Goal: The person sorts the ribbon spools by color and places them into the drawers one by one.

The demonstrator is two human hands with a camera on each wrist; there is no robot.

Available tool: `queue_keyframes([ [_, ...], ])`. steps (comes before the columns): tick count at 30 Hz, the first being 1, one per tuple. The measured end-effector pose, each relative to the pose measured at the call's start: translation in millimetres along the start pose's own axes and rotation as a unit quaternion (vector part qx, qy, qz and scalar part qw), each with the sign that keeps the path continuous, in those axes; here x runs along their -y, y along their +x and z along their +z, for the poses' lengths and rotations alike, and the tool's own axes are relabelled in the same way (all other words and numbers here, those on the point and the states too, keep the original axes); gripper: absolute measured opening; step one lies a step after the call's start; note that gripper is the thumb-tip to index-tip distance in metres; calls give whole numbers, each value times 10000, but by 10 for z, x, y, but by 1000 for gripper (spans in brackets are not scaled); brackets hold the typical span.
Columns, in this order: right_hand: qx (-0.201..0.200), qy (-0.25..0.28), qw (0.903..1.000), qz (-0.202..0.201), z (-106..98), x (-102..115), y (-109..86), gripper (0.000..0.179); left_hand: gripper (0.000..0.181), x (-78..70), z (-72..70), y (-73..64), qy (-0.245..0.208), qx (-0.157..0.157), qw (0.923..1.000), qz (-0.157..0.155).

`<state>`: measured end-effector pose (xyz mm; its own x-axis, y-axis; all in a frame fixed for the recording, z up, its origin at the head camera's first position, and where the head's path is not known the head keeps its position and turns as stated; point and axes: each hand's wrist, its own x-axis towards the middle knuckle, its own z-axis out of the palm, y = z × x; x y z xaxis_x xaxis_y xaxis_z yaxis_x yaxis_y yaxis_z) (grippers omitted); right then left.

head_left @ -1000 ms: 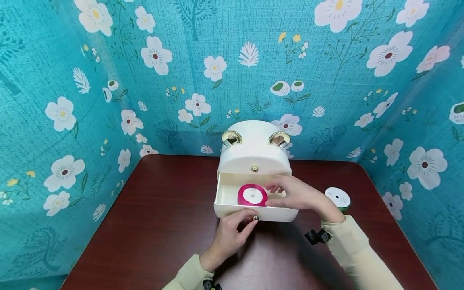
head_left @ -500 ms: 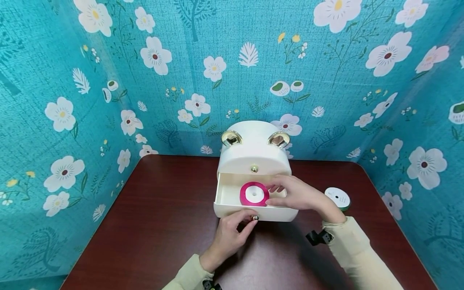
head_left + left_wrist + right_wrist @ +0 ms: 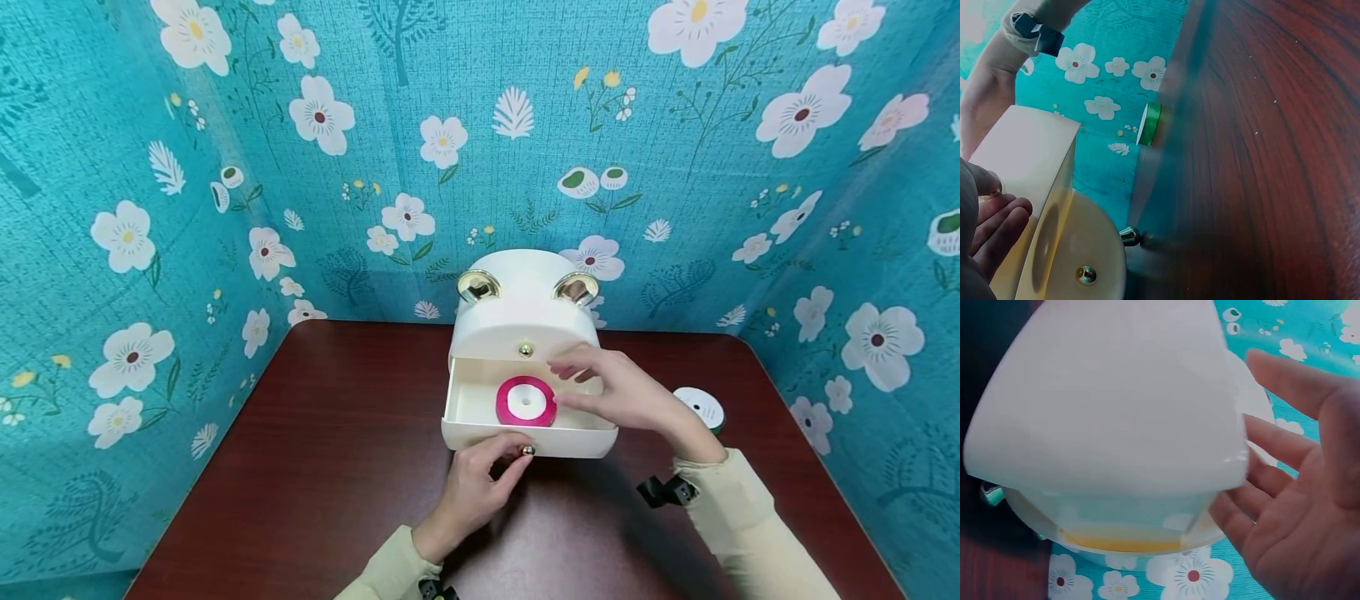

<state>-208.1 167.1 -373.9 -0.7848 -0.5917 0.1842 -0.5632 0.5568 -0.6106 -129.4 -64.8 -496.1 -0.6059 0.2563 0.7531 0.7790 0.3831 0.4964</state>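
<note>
In the head view, a white frog-shaped box (image 3: 521, 287) stands with its lower drawer (image 3: 573, 442) pulled out. A roll of pink ribbon (image 3: 506, 410) with a white centre lies flat inside that drawer. My left hand (image 3: 471, 490) pinches the drawer's small gold knob (image 3: 528, 451) between thumb and fingers. Over the drawer's right side hovers my right hand (image 3: 626, 393), fingers spread and loosely bent, apart from the ribbon roll and holding nothing. From the right wrist view, the right hand (image 3: 1300, 481) is beside the drawer front, which hides the roll.
A spool of green ribbon (image 3: 701, 407) with a white face lies on the dark red table (image 3: 360, 433), right of the box. The box's upper drawer, with its gold knob (image 3: 526, 350), is closed. Blue flowered cloth (image 3: 405, 167) stands behind and on both sides.
The pink ribbon roll shifted slightly right within the drawer, then stayed. My right hand has come off it, lifting a little up and right. The left hand has kept its pinch on the knob.
</note>
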Motion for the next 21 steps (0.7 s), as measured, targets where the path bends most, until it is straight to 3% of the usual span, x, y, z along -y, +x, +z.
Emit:
queue_keyframes([
  [8,-1142,144,9933,50,-111,77,-14,50,20,-1,-1,0,37,-1,10000,11],
  [16,-2516,232,9671,-291,-108,-36,64,56,20,-2,1,-5,17,-7,10000,32],
  [18,-2710,76,9624,-192,-93,-87,89,60,20,-2,3,-8,31,-21,10000,46],
  [21,-2698,-118,9628,-57,-57,-162,137,62,20,5,0,-10,96,-58,9999,88],
])
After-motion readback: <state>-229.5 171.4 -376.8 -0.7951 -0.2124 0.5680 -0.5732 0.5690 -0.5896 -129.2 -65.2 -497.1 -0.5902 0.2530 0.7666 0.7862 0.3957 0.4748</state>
